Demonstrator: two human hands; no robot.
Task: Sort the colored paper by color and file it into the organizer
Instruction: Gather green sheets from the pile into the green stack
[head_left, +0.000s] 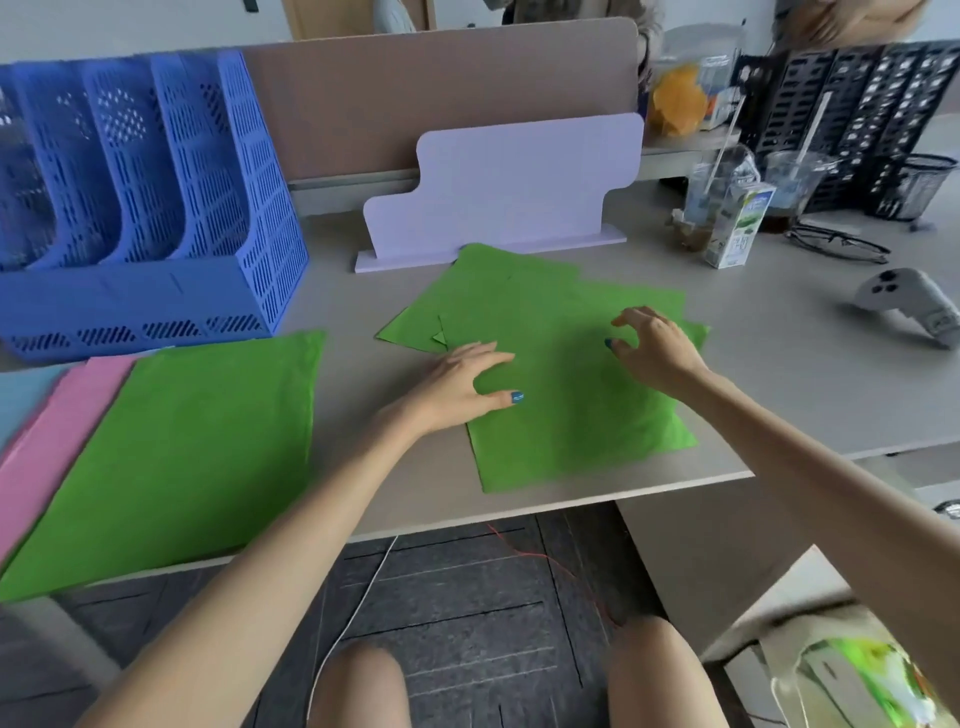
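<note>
Resting on the loose green sheets (561, 415) at desk (779, 395) centre, left hand (457, 387) lies flat, fingers together, thumb spread | right hand (657, 348) arches, bent fingertips spread on the same sheets, pinching nothing | sorted green stack (171, 457), pink sheet (47, 441), pale blue sheet (21, 395) lie left, before the blue organizer (145, 208).

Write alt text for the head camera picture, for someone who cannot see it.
A person's left hand and right hand touch loose green sheets spread on a grey desk. Left of them, more green paper lies beside pink paper, and behind that stands a blue organizer.
</note>
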